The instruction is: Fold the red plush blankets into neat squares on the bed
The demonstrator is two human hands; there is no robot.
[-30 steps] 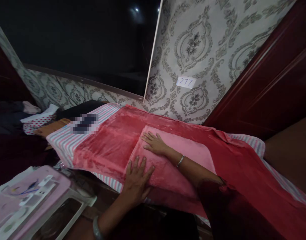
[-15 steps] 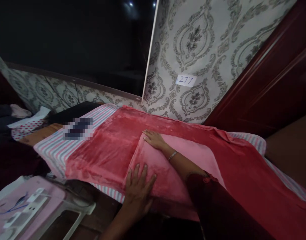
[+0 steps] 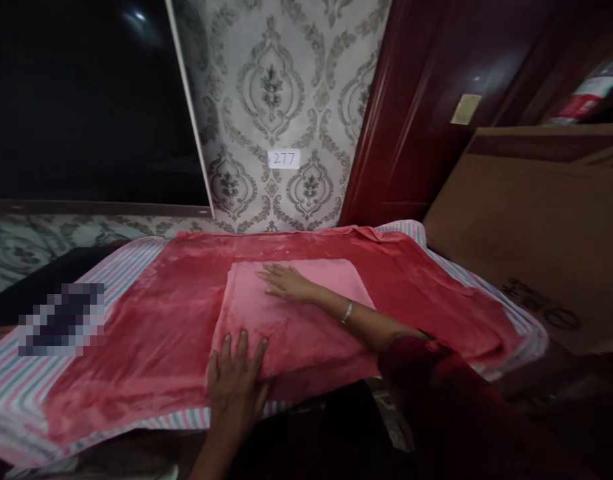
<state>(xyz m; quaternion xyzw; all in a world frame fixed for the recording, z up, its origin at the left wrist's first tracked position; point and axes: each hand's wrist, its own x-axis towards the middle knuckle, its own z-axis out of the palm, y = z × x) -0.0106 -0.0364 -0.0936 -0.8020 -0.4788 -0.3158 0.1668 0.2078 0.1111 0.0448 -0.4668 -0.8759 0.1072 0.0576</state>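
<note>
A folded pink cloth [image 3: 306, 313] lies on a larger red plush blanket [image 3: 161, 320] spread over a striped sheet [image 3: 16, 387]. My left hand [image 3: 236, 383] lies flat with fingers apart on the near left corner of the pink cloth. My right hand [image 3: 286, 283] rests flat, fingers stretched, on the far middle of the same cloth. A bangle [image 3: 347, 312] circles my right wrist, and a dark red sleeve [image 3: 436, 387] covers the arm.
Patterned wallpaper with a small label reading 277 [image 3: 284, 159] rises behind the surface. A dark screen [image 3: 81, 100] fills the upper left. A dark red wooden door [image 3: 436, 100] and a brown cardboard box [image 3: 536, 233] stand at right. A blurred patch [image 3: 61, 319] sits on the sheet at left.
The view has swung right, bringing the door and cardboard box into sight and losing the pink stool. Both hands stay flat on the pink cloth, the right one slid slightly along it.
</note>
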